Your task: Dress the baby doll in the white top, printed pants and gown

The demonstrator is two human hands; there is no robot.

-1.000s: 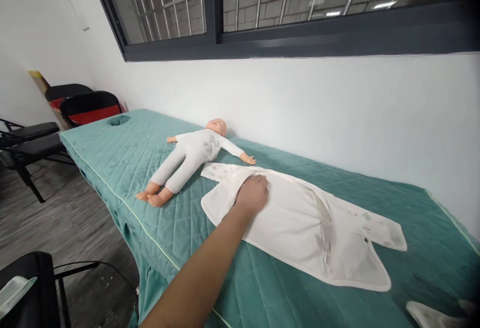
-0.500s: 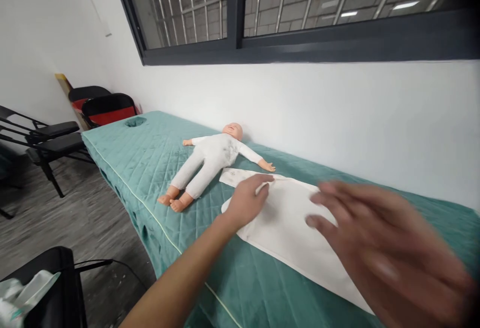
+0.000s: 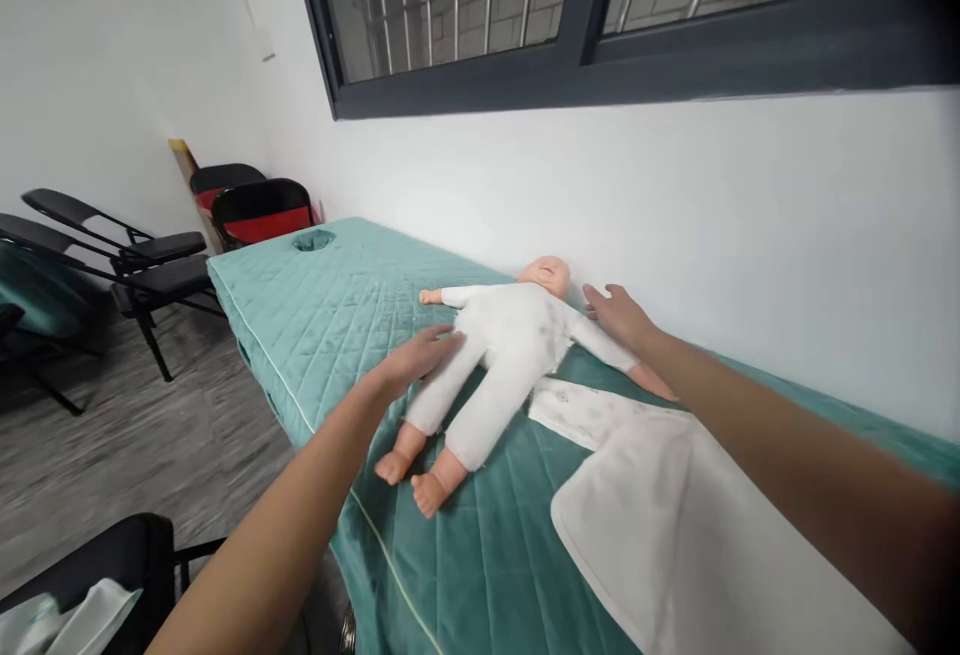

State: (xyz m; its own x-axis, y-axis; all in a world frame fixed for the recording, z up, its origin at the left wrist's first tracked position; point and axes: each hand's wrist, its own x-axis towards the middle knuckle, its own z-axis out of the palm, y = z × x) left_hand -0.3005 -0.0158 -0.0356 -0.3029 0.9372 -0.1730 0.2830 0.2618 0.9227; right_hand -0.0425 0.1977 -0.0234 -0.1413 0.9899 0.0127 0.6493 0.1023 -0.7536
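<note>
A baby doll (image 3: 504,350) in a white one-piece suit lies on its back on a teal quilted table (image 3: 337,295), head toward the wall. My left hand (image 3: 416,357) reaches to the doll's near side by its hip, fingers stretched out. Over the doll's far shoulder my right hand (image 3: 619,315) hovers with fingers apart and nothing in it. A white baby garment (image 3: 675,525) lies spread flat on the table to the right of the doll, under my right forearm.
The table runs along a white wall under a dark-framed barred window (image 3: 525,5). Folding chairs (image 3: 142,260) and red-and-black chairs (image 3: 262,210) stand at the far left. A black chair (image 3: 112,565) holding light cloth sits at the bottom left.
My left hand left the white garment and moved left to the doll. My right hand came into view and reached across to the doll's far shoulder. The view shifted toward the doll.
</note>
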